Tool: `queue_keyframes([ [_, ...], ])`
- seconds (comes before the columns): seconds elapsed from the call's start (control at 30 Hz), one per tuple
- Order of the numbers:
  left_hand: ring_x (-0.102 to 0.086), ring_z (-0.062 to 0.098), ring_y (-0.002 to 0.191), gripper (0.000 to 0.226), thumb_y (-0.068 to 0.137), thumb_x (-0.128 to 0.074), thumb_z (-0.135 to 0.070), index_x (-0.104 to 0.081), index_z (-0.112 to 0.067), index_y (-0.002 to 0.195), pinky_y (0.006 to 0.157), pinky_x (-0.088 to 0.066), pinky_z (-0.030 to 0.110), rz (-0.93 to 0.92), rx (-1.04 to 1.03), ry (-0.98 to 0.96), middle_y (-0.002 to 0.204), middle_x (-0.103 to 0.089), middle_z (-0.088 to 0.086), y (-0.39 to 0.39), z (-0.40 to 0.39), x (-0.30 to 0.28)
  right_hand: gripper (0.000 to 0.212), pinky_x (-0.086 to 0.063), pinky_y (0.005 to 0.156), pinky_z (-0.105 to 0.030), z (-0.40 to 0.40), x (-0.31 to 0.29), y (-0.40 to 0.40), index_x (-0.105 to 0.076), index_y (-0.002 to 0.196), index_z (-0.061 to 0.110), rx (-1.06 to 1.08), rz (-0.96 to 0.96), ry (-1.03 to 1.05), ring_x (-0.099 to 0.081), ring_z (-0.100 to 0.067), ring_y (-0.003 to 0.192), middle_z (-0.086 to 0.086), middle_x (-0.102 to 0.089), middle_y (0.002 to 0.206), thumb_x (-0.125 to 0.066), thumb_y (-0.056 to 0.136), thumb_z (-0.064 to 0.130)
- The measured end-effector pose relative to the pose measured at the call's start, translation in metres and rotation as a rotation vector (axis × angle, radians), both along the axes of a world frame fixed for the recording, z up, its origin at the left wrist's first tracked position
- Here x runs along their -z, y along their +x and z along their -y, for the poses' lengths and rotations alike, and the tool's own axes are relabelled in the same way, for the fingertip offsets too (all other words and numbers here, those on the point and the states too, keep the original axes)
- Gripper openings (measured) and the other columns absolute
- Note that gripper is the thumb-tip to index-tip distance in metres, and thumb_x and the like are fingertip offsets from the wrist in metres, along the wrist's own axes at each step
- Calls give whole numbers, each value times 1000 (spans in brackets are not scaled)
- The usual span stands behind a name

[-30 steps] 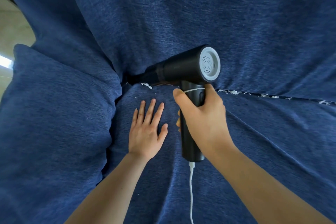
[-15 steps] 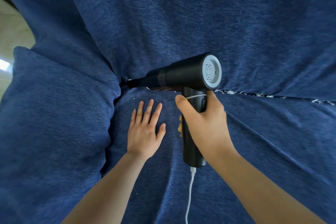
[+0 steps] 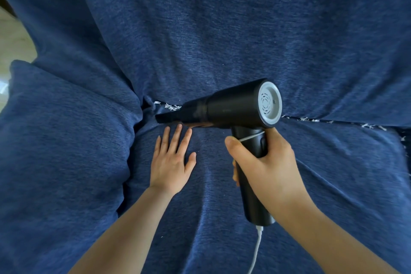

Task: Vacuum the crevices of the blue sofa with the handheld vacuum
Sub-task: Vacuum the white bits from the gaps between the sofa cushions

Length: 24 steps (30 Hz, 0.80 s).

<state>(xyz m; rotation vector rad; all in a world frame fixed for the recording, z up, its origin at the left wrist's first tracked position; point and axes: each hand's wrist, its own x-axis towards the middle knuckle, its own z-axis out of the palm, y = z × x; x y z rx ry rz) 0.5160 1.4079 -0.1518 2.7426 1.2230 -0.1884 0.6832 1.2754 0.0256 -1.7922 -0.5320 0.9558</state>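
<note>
We're looking straight down at the blue sofa (image 3: 222,29), and our right hand (image 3: 266,167) is wrapped tight around the handle of the black handheld vacuum (image 3: 233,107), thumb and fingers (image 3: 235,147) curled round it just under the barrel. The vacuum lies almost level, its grey vented rear cap (image 3: 269,101) facing us, its narrow nozzle (image 3: 169,117) pointing left along the crevice (image 3: 322,120) between seat cushion (image 3: 222,196) and backrest, close to the corner where the side cushion (image 3: 62,140) bulges in. White crumbs (image 3: 172,107) sit in the seam just above the nozzle tip, and more white bits (image 3: 369,126) trail along the crease to the right of the vacuum. A white cable (image 3: 255,249) hangs from the bottom of the handle. Our left hand (image 3: 171,162) lies flat on the seat cushion, fingers straight and spread, fingertips just below the nozzle, holding nothing.
</note>
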Motion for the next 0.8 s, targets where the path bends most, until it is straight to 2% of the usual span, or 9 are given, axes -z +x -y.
queue_keyframes([
  [0.07,-1,27,151,63,98,-15,-53,-13,-26,155,122,-8,48,4,0,-4,163,-9,2,0,0,0,18,-58,56,-36,-6,1,0,-56,80,26,21,16,15,-66,-19,52,-3,-66,61,-71,78,36],
  [0.2,0,27,151,63,98,-17,-52,-13,-27,155,121,-11,49,15,-5,-8,163,-8,1,0,-1,1,18,-56,74,-36,-30,7,3,-53,76,35,12,172,34,-68,-16,65,12,-67,60,-69,78,44],
  [0.33,0,27,151,61,99,-18,-52,-12,-26,154,121,-12,50,27,1,-14,163,-9,1,-2,-1,2,22,-52,63,-18,-54,11,2,-50,79,34,-66,250,50,-66,-5,58,22,-65,61,-71,80,40],
  [0.37,-1,27,151,61,99,-19,-51,-13,-26,154,121,-13,50,33,0,-14,163,-11,1,-2,-1,2,22,-52,61,-17,-60,12,1,-51,81,33,-90,276,45,-66,-5,58,22,-66,63,-71,80,41],
  [0.47,-3,28,151,61,99,-20,-52,-15,-26,154,121,-13,50,40,2,-12,163,-12,2,-2,-1,3,23,-57,66,-31,-72,13,0,-54,90,30,-136,318,12,-66,-7,59,10,-65,62,-70,79,42],
  [0.53,-3,27,151,62,99,-20,-52,-15,-26,154,121,-13,50,40,2,-12,163,-12,1,-2,-1,3,23,-57,65,-34,-72,11,3,-56,93,30,-150,334,8,-66,-8,58,9,-65,64,-70,79,42],
  [0.7,0,27,151,63,97,-19,-54,-12,-28,155,121,-9,49,19,-8,-23,163,-9,0,-1,-2,3,22,-55,63,-29,-49,-1,16,-50,82,37,-179,359,19,-66,-8,58,17,-67,71,-70,78,43],
  [0.8,2,26,150,65,96,-15,-55,-10,-29,155,122,-7,48,7,-14,-26,163,-5,0,0,-2,2,22,-56,64,-31,-38,-7,25,-50,81,37,-194,377,-23,-67,-9,59,19,-67,76,-70,75,44],
])
